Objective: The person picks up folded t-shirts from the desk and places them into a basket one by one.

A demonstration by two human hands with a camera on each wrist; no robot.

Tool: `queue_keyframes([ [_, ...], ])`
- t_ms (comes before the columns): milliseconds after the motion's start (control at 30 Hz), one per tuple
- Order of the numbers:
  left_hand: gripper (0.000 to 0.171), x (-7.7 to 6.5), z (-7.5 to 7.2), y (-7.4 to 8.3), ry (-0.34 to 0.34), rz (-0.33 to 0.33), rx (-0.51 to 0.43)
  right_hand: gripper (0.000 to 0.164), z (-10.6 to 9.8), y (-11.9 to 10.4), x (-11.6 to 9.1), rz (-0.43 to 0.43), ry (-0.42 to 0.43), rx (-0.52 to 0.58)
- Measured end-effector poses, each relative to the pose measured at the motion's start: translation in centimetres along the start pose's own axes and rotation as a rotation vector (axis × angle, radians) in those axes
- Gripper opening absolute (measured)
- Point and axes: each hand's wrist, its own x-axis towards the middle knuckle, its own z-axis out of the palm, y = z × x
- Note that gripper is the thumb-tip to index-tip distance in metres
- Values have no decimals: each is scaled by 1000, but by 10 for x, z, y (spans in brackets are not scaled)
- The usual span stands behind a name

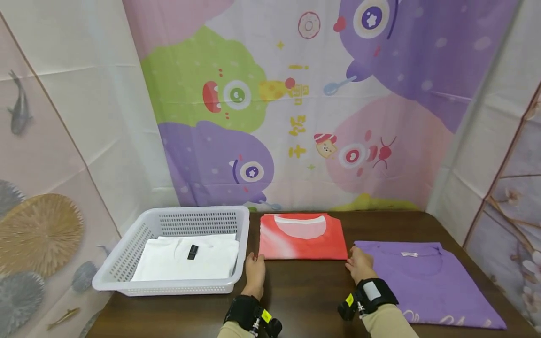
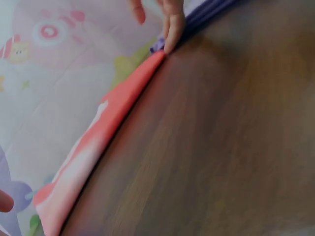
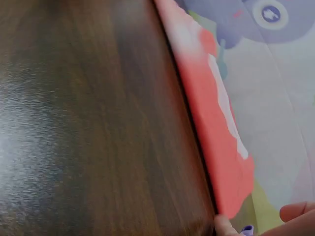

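A folded red and white T-shirt (image 1: 304, 244) lies on the table with its neckline at the back. Its front left corner is beside my left hand (image 1: 255, 274), whose thumb (image 2: 5, 202) shows apart from the fabric in the left wrist view. At the front right corner is my right hand (image 1: 361, 265). In the right wrist view one of its fingertips (image 3: 225, 227) is right at that corner, the thumb (image 3: 295, 210) held away. Just right of this hand lies a folded purple T-shirt (image 1: 427, 281), partly overlapped by the hand.
A white plastic basket (image 1: 105, 277) stands at the left with a folded white T-shirt (image 1: 169, 263) inside. Dark wooden table (image 1: 304, 295) shows in front of the red shirt. A cartoon-printed curtain (image 1: 296, 188) hangs behind the table, with printed sheets at both sides.
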Motion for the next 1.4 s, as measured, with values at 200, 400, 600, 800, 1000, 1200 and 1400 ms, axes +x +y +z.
queue_keyframes([
  [200, 55, 11, 1, 2, 17, -60, -8, 62, -2, -3, 7, 93, -44, 56],
  [400, 57, 32, 7, -12, 69, -63, 12, 60, -3, 5, 11, 92, -113, 31],
  [600, 52, 52, 23, -27, 189, 15, 156, 58, -2, 7, 13, 43, -143, -13],
  [800, 40, 30, 29, -3, 229, 62, 194, 61, 1, 13, 18, -7, -83, -84],
  [1000, 33, 32, 26, -10, 318, 112, 149, 58, 3, 19, 30, -36, -40, -81],
  [1200, 35, 31, 16, -11, 267, 72, 172, 51, 2, 25, 37, -103, -20, -70],
  [1400, 38, 27, 13, -7, 230, 48, 179, 50, 2, 19, 20, -99, -18, -134],
])
